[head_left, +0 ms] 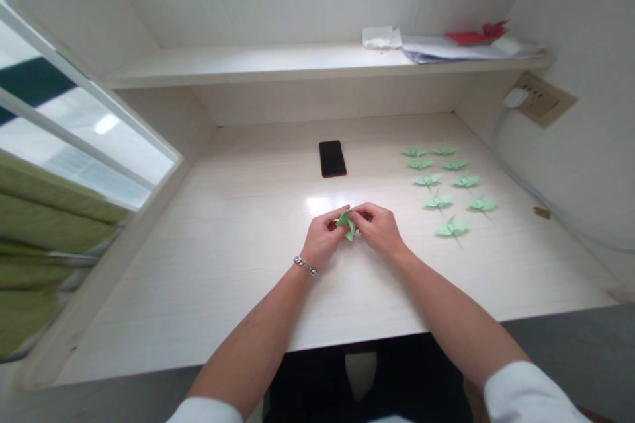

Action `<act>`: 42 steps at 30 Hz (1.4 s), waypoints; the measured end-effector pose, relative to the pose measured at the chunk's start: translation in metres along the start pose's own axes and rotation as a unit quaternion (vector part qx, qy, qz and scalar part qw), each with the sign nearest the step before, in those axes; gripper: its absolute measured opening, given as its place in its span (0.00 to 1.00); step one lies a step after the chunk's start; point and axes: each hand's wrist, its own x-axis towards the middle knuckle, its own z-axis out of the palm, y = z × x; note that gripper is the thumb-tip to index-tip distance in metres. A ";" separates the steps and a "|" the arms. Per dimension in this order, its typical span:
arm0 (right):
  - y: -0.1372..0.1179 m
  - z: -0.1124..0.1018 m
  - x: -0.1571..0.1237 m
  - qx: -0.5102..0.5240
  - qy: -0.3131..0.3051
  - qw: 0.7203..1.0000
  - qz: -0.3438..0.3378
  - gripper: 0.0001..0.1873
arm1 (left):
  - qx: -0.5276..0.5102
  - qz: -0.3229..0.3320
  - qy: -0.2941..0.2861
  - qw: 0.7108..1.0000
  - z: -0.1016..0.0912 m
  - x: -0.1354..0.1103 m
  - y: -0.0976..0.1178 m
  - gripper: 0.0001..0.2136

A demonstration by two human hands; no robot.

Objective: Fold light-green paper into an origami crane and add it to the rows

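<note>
A small piece of folded light-green paper [349,227] is pinched between my two hands above the middle of the desk. My left hand [322,238], with a silver chain bracelet at the wrist, grips it from the left. On the other side, my right hand [380,228] has its thumb and fingers closed on the paper's upper right part. The fingers cover some of the folds. To the right, several finished green paper cranes [452,228] stand in two rough columns on the desk.
Beyond my hands lies a black phone [332,158] on the pale desk [213,244]. A shelf [278,65] crosses the back, bearing papers [446,49] and a red folded piece [493,30]. A white cable [526,188] runs from a wall socket [540,100] at right.
</note>
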 end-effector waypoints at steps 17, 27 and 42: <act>0.004 -0.001 0.004 0.093 -0.043 0.994 0.039 0.14 | -0.083 -0.021 -0.003 0.996 -0.001 0.001 -0.004 0.25; 0.010 0.001 0.007 0.156 -0.037 0.983 0.086 0.12 | -0.080 -0.049 0.005 0.996 0.000 -0.001 0.000 0.27; 0.010 0.002 0.008 0.137 -0.022 0.986 0.092 0.13 | -0.111 -0.071 -0.029 0.991 -0.002 0.001 -0.001 0.34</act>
